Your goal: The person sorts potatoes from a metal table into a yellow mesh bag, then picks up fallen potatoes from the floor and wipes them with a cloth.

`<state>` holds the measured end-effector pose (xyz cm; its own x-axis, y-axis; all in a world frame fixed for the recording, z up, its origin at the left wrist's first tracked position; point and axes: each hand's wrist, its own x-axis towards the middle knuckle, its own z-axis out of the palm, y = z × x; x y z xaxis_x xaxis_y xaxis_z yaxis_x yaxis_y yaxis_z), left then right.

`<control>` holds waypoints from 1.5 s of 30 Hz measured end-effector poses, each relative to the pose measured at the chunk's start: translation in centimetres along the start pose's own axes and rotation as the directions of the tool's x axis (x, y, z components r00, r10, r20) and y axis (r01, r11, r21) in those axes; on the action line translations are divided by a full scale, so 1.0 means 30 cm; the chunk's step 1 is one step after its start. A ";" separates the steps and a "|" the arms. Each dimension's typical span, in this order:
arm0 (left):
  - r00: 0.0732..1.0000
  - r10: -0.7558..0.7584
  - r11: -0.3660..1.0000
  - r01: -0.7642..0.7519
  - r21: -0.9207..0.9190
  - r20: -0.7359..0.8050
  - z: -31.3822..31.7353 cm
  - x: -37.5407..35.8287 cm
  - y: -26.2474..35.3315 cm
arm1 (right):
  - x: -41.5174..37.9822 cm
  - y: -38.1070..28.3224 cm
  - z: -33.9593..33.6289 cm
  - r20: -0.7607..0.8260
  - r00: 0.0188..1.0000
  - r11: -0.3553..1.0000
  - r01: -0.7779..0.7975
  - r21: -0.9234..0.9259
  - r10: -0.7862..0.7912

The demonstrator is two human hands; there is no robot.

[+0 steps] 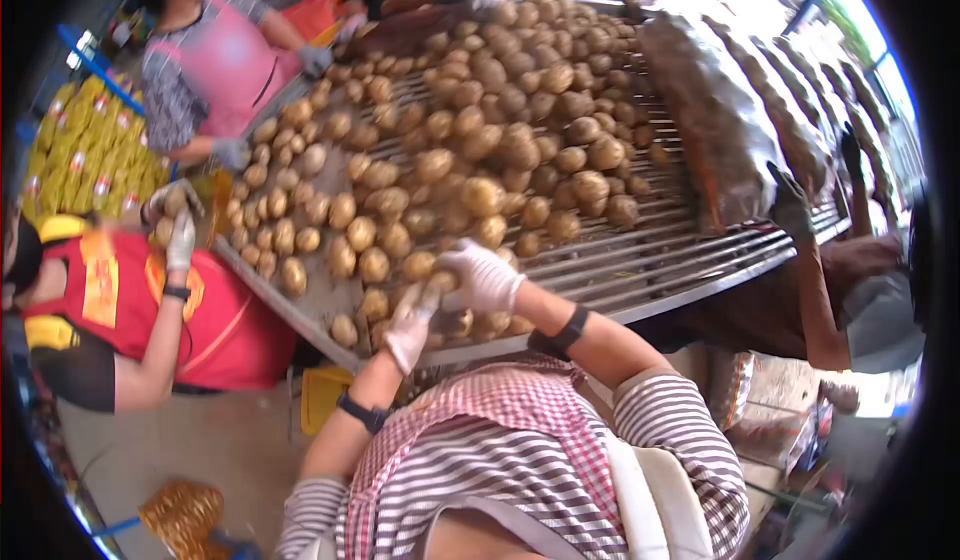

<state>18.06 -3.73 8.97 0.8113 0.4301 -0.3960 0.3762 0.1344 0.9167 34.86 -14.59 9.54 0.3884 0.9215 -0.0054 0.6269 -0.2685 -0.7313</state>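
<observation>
My left hand, in a whitish work glove, reaches over the near edge of a slatted metal table with its fingers closed on a potato. Just right of it, my right hand, also gloved, has its fingers bent over the other side of that same potato; motion blur softens the fingertips. Loose potatoes lie around both hands. Behind them a large heap of potatoes spreads across the table, some looking dusty brown and others paler yellow.
The table's metal rim runs in front of me. Long filled bags lie at the right, with a co-worker's dark-gloved hand against one. A person in a red vest handles potatoes at left. Yellow net sacks are stacked behind.
</observation>
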 end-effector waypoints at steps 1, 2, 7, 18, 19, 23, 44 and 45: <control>0.994 0.044 0.999 -0.044 -0.001 0.100 -0.010 0.019 0.001 | -0.017 0.006 -0.026 -0.083 0.997 0.999 0.001 0.034 0.002; 0.989 0.111 0.992 -0.104 -0.077 0.093 -0.005 0.036 0.006 | -0.034 0.049 -0.031 -0.134 0.990 0.998 -0.027 0.054 0.034; 0.942 0.242 0.970 -0.238 0.043 -0.231 -0.227 0.273 -0.167 | -0.097 0.237 -0.072 -0.321 0.943 0.995 -0.095 -0.012 0.086; 0.963 0.222 0.350 0.066 0.934 -0.152 -0.443 0.735 0.026 | -0.035 0.326 -0.108 -0.141 0.954 0.928 -0.213 0.306 0.266; 0.972 0.204 0.207 0.073 0.976 -0.116 -0.430 0.769 0.061 | -0.025 0.329 -0.113 -0.123 0.964 0.931 -0.188 0.312 0.236; 0.998 -0.050 0.002 0.038 0.999 -0.038 -0.452 0.887 0.160 | 0.008 0.335 -0.142 -0.092 0.968 0.933 -0.198 0.302 0.235; 0.982 -0.149 0.651 0.010 0.759 0.115 -0.403 0.845 0.042 | 0.083 0.359 -0.137 -0.131 0.939 0.879 -0.240 0.411 0.318; 0.985 -0.117 0.735 -0.001 0.678 0.129 -0.395 0.842 0.032 | 0.084 0.357 -0.137 -0.126 0.939 0.878 -0.245 0.412 0.321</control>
<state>33.62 17.84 0.47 0.8125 0.2922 -0.5044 0.5788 -0.5073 0.6384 45.32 -16.30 4.49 0.6506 0.7436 -0.1542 0.1771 -0.3461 -0.9213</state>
